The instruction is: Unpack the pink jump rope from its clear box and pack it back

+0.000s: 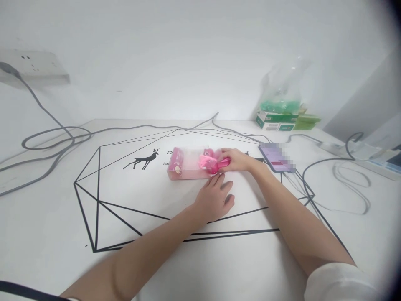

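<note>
A clear plastic box with pink ends point(192, 173) lies on its side on the white mat. At its right end is a bright pink plastic item with a handle-like part point(214, 163); its exact kind is unclear. My right hand point(232, 160) closes around the handle-like part from the right, its fingertips partly hidden behind the pink item. In front of the box, my left hand point(214, 199) rests with fingers spread, the fingertips by the box's lower right edge. I cannot tell whether they touch it.
A purple-screened phone point(277, 157) lies to the right of my right hand. Green-and-white boxes point(277, 119) under a clear plastic bag point(282, 92) stand at the back right. A grey cable point(145, 126) runs along the back, and a power strip point(335, 148) sits at the right.
</note>
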`<control>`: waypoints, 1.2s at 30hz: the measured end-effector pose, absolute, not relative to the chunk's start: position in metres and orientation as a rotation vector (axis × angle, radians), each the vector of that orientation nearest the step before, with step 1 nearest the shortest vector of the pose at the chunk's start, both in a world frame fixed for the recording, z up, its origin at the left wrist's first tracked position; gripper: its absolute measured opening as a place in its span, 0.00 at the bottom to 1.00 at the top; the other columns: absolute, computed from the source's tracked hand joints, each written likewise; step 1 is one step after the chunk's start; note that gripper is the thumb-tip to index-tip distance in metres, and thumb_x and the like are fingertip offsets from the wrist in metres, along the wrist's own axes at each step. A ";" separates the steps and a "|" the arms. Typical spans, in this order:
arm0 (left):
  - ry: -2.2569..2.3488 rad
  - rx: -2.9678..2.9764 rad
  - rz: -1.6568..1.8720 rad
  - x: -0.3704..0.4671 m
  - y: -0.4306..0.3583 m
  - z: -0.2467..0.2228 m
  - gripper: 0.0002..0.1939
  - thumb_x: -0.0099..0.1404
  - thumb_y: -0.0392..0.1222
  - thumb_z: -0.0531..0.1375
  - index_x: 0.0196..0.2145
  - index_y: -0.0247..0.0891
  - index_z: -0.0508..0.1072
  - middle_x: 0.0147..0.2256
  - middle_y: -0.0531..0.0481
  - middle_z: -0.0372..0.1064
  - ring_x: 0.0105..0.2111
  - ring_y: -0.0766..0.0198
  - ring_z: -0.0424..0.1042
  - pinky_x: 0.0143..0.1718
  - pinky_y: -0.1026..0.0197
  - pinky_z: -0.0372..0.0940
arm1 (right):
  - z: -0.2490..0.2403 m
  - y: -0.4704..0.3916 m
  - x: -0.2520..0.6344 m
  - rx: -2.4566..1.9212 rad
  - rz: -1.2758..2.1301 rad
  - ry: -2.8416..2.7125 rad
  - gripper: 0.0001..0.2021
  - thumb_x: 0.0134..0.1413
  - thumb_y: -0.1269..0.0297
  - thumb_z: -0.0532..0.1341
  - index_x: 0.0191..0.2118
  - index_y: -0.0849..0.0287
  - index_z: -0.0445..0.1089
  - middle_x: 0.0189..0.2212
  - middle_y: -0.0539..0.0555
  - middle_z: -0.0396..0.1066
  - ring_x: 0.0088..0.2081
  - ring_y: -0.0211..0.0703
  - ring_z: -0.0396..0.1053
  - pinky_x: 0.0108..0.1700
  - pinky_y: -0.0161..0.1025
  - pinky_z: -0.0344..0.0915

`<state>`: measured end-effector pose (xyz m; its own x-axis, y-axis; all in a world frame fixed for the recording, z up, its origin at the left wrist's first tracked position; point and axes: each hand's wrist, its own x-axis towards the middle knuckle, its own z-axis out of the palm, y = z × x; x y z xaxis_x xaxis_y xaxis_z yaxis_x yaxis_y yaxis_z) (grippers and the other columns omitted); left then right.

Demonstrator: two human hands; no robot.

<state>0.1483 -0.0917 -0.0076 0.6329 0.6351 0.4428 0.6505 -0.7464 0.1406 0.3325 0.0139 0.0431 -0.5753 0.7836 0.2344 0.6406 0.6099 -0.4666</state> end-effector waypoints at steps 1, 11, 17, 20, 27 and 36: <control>-1.106 -2.808 -0.750 0.148 -0.092 -0.008 0.20 0.68 0.44 0.53 0.54 0.35 0.70 0.55 0.35 0.65 0.56 0.47 0.64 0.57 0.48 0.63 | 0.043 0.014 0.333 -1.149 0.468 -2.418 0.11 0.42 0.56 0.69 0.32 0.56 0.75 0.40 0.52 0.70 0.36 0.43 0.70 0.41 0.38 0.64; -1.104 -2.795 -0.760 0.148 -0.091 -0.010 0.20 0.67 0.45 0.54 0.54 0.35 0.70 0.55 0.35 0.66 0.55 0.47 0.65 0.57 0.47 0.63 | 0.048 0.011 0.338 -1.225 0.539 -2.425 0.15 0.40 0.52 0.69 0.27 0.57 0.67 0.41 0.53 0.69 0.40 0.46 0.69 0.41 0.39 0.62; -1.092 -2.787 -0.745 0.148 -0.092 -0.008 0.21 0.67 0.44 0.53 0.54 0.34 0.70 0.55 0.34 0.65 0.56 0.46 0.64 0.58 0.48 0.61 | 0.051 0.008 0.337 -1.443 0.588 -2.391 0.27 0.39 0.49 0.69 0.44 0.54 0.63 0.32 0.48 0.69 0.31 0.42 0.65 0.31 0.37 0.58; -1.090 -2.794 -0.736 0.149 -0.091 -0.008 0.20 0.67 0.44 0.53 0.53 0.34 0.70 0.55 0.34 0.65 0.56 0.47 0.65 0.57 0.48 0.62 | 0.054 0.008 0.336 -1.480 0.636 -2.392 0.36 0.38 0.49 0.70 0.54 0.54 0.60 0.40 0.53 0.72 0.36 0.46 0.68 0.36 0.38 0.61; -1.090 -2.809 -0.742 0.148 -0.091 -0.008 0.20 0.67 0.44 0.53 0.53 0.35 0.70 0.54 0.36 0.66 0.55 0.48 0.65 0.56 0.48 0.63 | 0.064 0.006 0.332 -1.515 0.605 -2.462 0.30 0.39 0.53 0.69 0.51 0.53 0.67 0.42 0.55 0.75 0.39 0.52 0.71 0.35 0.40 0.63; -1.089 -2.794 -0.751 0.148 -0.091 -0.009 0.20 0.67 0.44 0.53 0.54 0.36 0.70 0.55 0.35 0.65 0.55 0.47 0.65 0.56 0.46 0.63 | 0.061 0.007 0.337 -1.418 0.552 -2.476 0.28 0.40 0.56 0.69 0.51 0.53 0.68 0.39 0.53 0.76 0.36 0.49 0.72 0.34 0.39 0.63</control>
